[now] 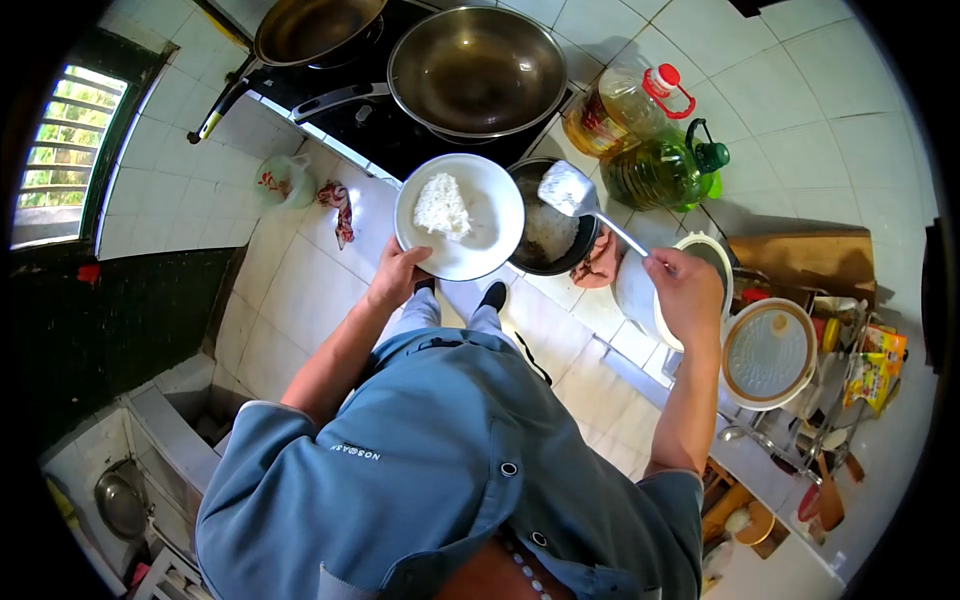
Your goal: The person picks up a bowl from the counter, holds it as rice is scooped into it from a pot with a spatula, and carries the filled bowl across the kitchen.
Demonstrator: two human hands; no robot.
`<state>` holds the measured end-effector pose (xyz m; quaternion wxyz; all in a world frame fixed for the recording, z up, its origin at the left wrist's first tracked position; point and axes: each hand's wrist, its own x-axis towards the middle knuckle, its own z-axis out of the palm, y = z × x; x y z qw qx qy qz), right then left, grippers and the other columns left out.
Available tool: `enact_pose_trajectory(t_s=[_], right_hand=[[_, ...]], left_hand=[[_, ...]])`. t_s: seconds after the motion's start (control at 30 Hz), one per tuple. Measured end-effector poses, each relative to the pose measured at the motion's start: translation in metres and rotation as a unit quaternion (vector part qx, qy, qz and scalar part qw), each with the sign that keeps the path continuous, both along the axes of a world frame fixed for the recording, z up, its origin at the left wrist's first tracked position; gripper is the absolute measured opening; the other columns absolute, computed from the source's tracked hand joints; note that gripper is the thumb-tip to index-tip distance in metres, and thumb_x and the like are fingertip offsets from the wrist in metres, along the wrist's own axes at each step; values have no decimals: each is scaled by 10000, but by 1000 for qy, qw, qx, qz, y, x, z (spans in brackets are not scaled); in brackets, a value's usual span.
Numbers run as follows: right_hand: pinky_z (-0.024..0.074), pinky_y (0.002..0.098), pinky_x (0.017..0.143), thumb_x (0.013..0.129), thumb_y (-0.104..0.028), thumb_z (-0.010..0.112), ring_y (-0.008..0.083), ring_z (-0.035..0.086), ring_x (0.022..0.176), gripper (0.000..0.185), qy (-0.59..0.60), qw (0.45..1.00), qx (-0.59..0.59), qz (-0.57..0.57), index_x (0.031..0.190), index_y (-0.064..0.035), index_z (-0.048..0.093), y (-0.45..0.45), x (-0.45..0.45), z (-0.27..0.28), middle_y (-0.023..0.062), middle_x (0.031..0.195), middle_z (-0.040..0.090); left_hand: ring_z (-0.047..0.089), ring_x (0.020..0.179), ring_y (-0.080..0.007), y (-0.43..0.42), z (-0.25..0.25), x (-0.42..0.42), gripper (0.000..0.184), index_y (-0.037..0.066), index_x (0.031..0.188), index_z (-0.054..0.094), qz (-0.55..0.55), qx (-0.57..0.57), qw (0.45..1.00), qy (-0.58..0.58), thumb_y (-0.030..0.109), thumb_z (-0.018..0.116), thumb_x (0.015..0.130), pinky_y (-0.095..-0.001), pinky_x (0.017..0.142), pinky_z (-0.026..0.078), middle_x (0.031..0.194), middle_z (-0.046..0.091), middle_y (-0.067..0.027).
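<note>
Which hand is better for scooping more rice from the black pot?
Probably the right hand: it holds the spatula, its blade near the black pot. The left hand is busy holding the white dish with rice on it.

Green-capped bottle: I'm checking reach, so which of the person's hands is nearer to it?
Right. The right hand, gripping the spatula, is below the green-capped bottle in the view; the left hand, holding the white plate, is farther off, to its lower left.
</note>
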<state>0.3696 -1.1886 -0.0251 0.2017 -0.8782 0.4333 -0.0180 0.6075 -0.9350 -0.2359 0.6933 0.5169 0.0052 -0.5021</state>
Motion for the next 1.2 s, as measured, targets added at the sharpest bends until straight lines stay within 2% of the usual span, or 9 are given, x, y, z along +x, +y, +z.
enact_pose_trajectory(t_s=[0.3, 0.37, 0.47, 0.67, 0.8, 0.87, 0.9, 0.97, 1.2], right_hand=[[491, 432, 698, 796, -243, 576, 350, 627, 787, 195, 238, 970, 5, 44, 793, -91, 697, -30, 3, -103, 165, 820, 659], [497, 390, 753, 797, -211, 581, 284, 644, 880, 226, 306, 950, 39, 35, 974, -85, 643, -24, 23, -99, 82, 921, 682], [493, 373, 766, 790, -211, 588, 265, 638, 925, 315, 316, 946, 62, 34, 1093, -126, 590, -27, 32, -112, 72, 950, 681], [491, 372, 777, 800, -207, 569, 262, 639, 941, 357, 294, 953, 74, 32, 1150, -143, 549, -32, 32, -122, 72, 976, 681], [492, 393, 773, 813, -202, 548, 284, 646, 910, 443, 281, 957, 77, -14, 1247, -162, 472, -43, 8, -172, 96, 960, 682], [494, 403, 770, 820, -212, 540, 301, 651, 884, 599, 274, 955, 102, -51, 1371, -183, 307, -37, 2, -173, 119, 947, 682], [494, 403, 770, 820, -212, 540, 301, 651, 884, 599, 274, 955, 103, -52, 1371, -183, 307, -35, -1, -175, 119, 947, 682], [498, 410, 754, 826, -238, 537, 315, 653, 868, 708, 225, 966, 113, -60, 1423, -185, 159, -30, -6, -183, 128, 949, 681], [491, 435, 748, 825, -297, 553, 326, 646, 886, 732, 204, 965, 145, -72, 1419, -181, 143, -45, -15, -210, 140, 962, 675]], left_hand=[[635, 961, -279, 24, 0, -2, 481, 39, 1275, 395, 22, 12, 1000, -15, -18, 531, 818, -426, 801, 564, 1136, 580, -140], [631, 971, -277, 26, -1, -5, 478, 39, 1274, 393, 22, 10, 1000, -10, -21, 530, 819, -424, 806, 561, 1138, 577, -142], [623, 991, -274, 28, -2, -7, 476, 39, 1274, 391, 20, 12, 1000, 1, -27, 526, 823, -422, 816, 556, 1146, 571, -144], [630, 975, -274, 31, -3, -8, 475, 40, 1273, 392, 14, 21, 1000, 1, -30, 525, 823, -421, 802, 562, 1144, 574, -140], [641, 945, -276, 28, -4, -7, 473, 40, 1268, 396, 9, 16, 1000, 5, -29, 527, 819, -420, 779, 570, 1136, 582, -138], [641, 938, -271, 25, -1, -8, 460, 28, 1260, 403, 6, 15, 1000, 9, -29, 524, 820, -407, 778, 570, 1120, 584, -142], [641, 930, -267, 24, 0, -9, 447, 16, 1253, 409, 5, 14, 1000, 13, -28, 520, 821, -394, 777, 571, 1104, 586, -146], [637, 948, -265, 23, -3, -9, 459, 28, 1257, 410, 3, 15, 1000, 19, -30, 525, 817, -397, 778, 569, 1117, 587, -142], [630, 969, -256, 20, -4, -8, 485, 44, 1276, 406, -10, 5, 1000, 17, -34, 527, 813, -391, 789, 563, 1132, 586, -129]])
